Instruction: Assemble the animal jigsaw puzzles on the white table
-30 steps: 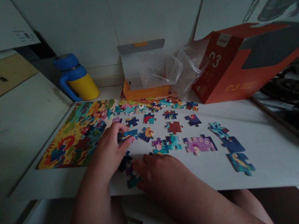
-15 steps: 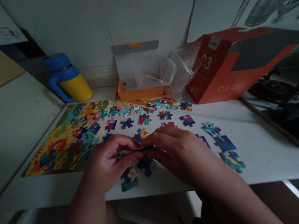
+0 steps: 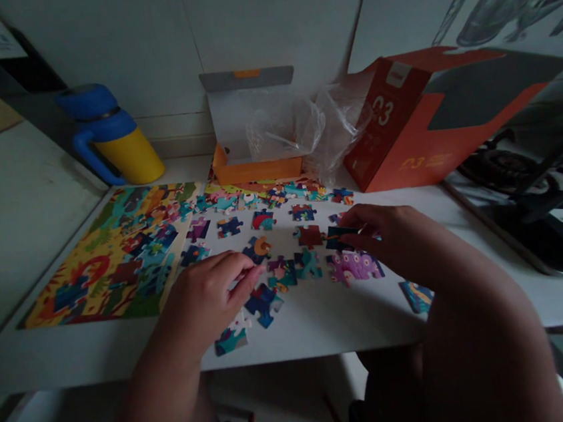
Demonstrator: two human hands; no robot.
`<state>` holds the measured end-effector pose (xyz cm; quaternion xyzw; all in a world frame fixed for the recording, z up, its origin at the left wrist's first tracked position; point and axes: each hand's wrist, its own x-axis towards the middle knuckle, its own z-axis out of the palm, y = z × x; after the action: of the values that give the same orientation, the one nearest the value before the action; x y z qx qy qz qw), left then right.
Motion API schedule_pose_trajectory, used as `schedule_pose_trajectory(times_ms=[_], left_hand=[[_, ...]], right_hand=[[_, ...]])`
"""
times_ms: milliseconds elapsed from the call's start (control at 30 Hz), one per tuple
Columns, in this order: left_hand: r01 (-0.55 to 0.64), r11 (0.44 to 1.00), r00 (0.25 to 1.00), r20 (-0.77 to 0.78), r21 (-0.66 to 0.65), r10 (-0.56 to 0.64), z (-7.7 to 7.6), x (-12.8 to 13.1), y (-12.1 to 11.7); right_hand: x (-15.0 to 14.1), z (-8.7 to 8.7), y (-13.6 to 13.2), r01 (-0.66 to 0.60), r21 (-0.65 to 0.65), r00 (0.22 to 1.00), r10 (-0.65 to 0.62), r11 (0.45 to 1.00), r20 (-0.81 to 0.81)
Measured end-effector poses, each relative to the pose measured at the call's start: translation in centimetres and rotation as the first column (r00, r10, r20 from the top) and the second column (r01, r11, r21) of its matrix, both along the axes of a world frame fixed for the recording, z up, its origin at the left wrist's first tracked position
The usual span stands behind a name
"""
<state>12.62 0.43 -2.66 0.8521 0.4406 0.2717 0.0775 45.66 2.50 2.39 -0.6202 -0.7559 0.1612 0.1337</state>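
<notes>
A dark blue jigsaw piece [image 3: 339, 238] is pinched between the thumb and fingers of my right hand [image 3: 389, 234], low over the table, beside a reddish-brown piece [image 3: 309, 236]. Just below it lie joined purple pieces [image 3: 354, 267] with round eye shapes. My left hand [image 3: 216, 286] is closed, thumb and fingertips pressed together, and no piece shows in it. Near its fingertips are a piece with an orange curl [image 3: 257, 249] and dark blue pieces [image 3: 264, 303]. A teal piece [image 3: 231, 340] lies close to the front edge. My right forearm partly covers another patterned piece [image 3: 417, 296].
A colourful picture sheet [image 3: 115, 255] lies at the left, with pieces on its right part. Behind stand a blue and yellow jug [image 3: 126, 147], an open orange box [image 3: 257, 170] with clear plastic [image 3: 323, 133], and a large red-orange box [image 3: 398, 131]. A stove [image 3: 528, 212] is at the right.
My hands have moved apart from the piece they held together. The right has carried it rightward to the table pieces; the left has let go and stays near the middle. The view has shifted slightly.
</notes>
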Motion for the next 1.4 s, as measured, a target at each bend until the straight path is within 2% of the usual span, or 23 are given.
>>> schedule_pose_trajectory(times_ms=[167, 700, 1100, 1400], left_hand=[[-0.015, 1.000, 0.999, -0.037, 0.002, 0.016, -0.1, 0.0, 0.1], [-0.011, 1.000, 0.998, -0.055, -0.024, 0.010, -0.3, 0.1, 0.3], [-0.016, 0.999, 0.998, -0.062, -0.035, 0.013, -0.5, -0.1, 0.3], [-0.010, 1.000, 0.998, -0.061, -0.023, 0.008, -0.2, 0.2, 0.3]], right_hand=[[-0.4, -0.1, 0.1, -0.016, -0.061, 1.000, 0.016, 0.998, 0.004], [0.5, -1.9, 1.0, -0.070, -0.122, 0.994, 0.079, 0.990, 0.073], [0.3, -2.3, 1.0, -0.169, -0.087, 0.983, 0.175, 0.982, 0.062], [0.2, -2.3, 0.9, -0.174, -0.118, 0.982, 0.181, 0.978, 0.057]])
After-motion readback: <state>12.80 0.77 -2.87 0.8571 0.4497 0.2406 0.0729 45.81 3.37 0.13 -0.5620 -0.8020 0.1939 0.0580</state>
